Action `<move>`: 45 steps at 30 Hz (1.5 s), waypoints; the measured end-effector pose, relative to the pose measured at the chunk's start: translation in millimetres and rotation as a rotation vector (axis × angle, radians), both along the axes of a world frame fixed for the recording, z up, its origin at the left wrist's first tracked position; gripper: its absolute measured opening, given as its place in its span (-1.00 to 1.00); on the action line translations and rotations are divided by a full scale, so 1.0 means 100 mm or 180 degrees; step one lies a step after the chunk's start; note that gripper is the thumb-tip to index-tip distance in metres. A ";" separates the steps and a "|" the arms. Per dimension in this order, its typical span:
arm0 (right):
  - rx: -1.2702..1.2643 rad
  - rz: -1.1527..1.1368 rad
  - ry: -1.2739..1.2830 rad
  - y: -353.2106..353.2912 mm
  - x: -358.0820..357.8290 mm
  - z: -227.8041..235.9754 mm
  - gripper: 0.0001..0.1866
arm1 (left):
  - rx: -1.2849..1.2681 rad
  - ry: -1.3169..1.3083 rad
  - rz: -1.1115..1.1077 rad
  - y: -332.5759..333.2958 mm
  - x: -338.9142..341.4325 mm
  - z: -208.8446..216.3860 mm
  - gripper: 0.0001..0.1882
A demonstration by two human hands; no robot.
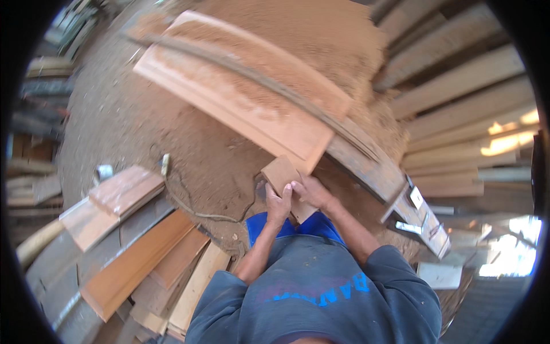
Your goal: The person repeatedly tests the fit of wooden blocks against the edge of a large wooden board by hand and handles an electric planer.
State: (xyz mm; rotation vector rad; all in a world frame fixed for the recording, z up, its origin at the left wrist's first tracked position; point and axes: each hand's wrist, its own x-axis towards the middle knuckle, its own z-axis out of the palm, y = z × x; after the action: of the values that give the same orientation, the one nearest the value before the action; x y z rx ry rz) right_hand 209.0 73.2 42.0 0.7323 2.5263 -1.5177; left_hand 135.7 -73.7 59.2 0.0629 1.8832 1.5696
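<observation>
In front of my waist, both hands grip a flat brown rectangular piece (pixel 281 174); whether it is wood or stiff sheet I cannot tell. My left hand (pixel 278 204) is closed on its left side, thumb on top. On its right side my right hand (pixel 313 193) is closed as well, the two thumbs close together. Just beyond the piece lies the near end of a large reddish wooden panel (pixel 240 117), strewn with sawdust. The fingers beneath the piece are hidden.
A narrow wooden strip (pixel 246 70) runs along the panel, which rests on a long beam (pixel 366 166). Stacked planks (pixel 458 97) stand right. Boards (pixel 137 261) lie at lower left. A cable (pixel 212 217) crosses the dirt floor (pixel 114 114).
</observation>
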 end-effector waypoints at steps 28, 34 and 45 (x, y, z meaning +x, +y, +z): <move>0.1213 -0.3384 -0.0380 0.57 2.82 -0.42 -0.59 | -0.0004 -0.1168 -0.1509 0.69 0.34 -0.50 -0.86; 0.0389 -0.2057 -0.0451 -1.11 3.29 -2.07 -0.61 | -0.0914 0.4000 -0.2074 1.39 -1.14 -0.18 -0.42; -0.0695 -0.1283 -0.2815 -2.93 3.88 -4.16 -0.57 | -0.1477 0.5114 -0.3448 1.59 -2.10 -0.86 -0.15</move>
State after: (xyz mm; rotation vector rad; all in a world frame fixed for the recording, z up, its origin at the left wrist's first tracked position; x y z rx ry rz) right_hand 597.3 -219.9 -373.8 1.5148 1.5945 -1.1352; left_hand -74.6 84.9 -26.5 2.1872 2.3265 0.0499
